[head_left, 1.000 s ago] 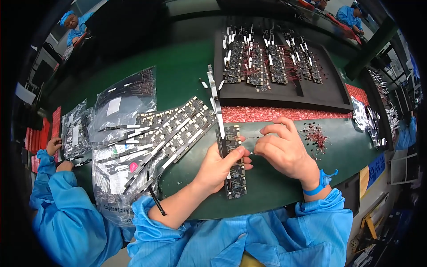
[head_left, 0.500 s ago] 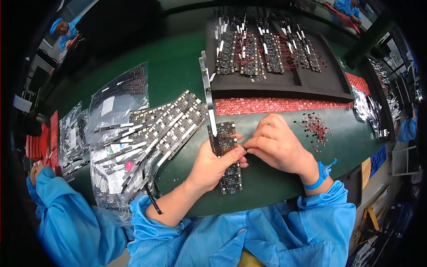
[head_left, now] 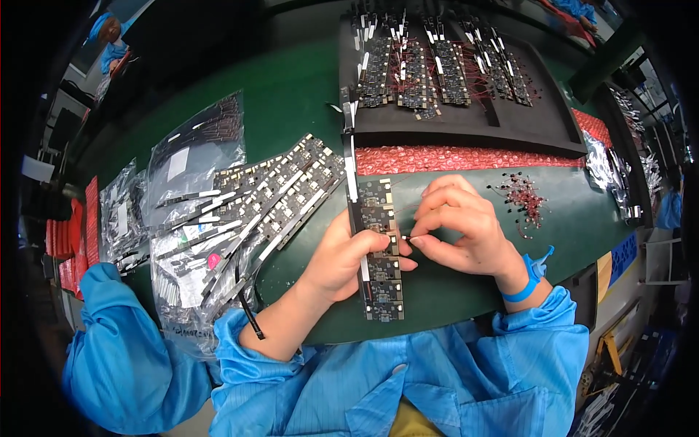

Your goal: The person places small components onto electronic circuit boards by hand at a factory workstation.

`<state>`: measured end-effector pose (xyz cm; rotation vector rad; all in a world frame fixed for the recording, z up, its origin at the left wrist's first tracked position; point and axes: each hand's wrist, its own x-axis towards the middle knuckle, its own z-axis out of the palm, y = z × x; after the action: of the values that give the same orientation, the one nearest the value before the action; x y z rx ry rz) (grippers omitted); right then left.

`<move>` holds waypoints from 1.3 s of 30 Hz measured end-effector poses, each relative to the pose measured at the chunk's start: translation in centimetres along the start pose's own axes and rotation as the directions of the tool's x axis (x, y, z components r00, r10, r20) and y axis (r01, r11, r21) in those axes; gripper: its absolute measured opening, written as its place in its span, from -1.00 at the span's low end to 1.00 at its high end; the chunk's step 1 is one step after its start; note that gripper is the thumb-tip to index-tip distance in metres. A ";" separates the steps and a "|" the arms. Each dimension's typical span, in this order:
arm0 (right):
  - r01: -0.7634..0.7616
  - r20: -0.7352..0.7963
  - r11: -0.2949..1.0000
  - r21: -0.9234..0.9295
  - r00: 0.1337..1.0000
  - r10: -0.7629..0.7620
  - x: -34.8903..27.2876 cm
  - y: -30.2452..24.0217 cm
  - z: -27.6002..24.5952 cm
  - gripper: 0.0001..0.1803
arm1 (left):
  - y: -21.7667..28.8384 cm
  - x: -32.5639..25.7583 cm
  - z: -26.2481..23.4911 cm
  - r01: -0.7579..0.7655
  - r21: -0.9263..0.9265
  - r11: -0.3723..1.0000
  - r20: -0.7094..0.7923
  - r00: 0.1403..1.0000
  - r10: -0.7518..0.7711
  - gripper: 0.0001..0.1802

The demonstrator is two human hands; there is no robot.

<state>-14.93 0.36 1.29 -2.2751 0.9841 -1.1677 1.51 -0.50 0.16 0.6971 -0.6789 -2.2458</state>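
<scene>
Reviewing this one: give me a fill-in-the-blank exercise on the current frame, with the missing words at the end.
1. The person's ____ hand grips the board.
2. The strap on the right wrist is ____.
3. The pile of wired parts lies to the ____ of the right hand.
4. The tray under more boards is ____.

Missing words: left; blue; right; black.

"What's unclear at the centre?"
"The slim black circuit board hides the middles of the fingers of the bare left hand. Off the board's three-o'clock side, the tiny dark piece at the bare right hand is too small to identify."
"Farther out?"
"At eight o'clock, the hands of a blue-smocked co-worker are hidden. Between one and two, the top edge crops a blue-sleeved person."
</scene>
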 end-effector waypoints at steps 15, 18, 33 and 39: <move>0.054 0.102 0.994 -0.090 0.994 -0.045 -0.2 -0.4 -0.2 -0.83 | -0.1 0.1 -0.5 0.141 -0.014 0.990 0.063 0.988 -0.140 -0.67; 0.054 0.117 0.995 -0.085 0.992 -0.044 -0.2 -0.3 -0.2 -0.83 | 0.0 0.1 -0.4 0.142 0.003 0.990 0.049 0.989 -0.142 -0.66; -0.030 0.078 0.996 -0.081 0.996 0.036 -0.4 -0.2 0.2 -0.90 | -0.2 0.2 -0.4 0.130 0.117 0.985 0.078 0.987 -0.140 -0.68; -0.070 0.105 0.997 -0.040 0.992 0.074 -0.5 0.0 0.2 -0.91 | -0.5 0.0 -0.1 0.014 0.184 0.983 0.067 0.997 -0.027 -0.68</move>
<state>-15.01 0.75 0.93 -2.2842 1.0447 -0.9961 1.31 -0.23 -0.22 0.7199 -0.9253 -2.2540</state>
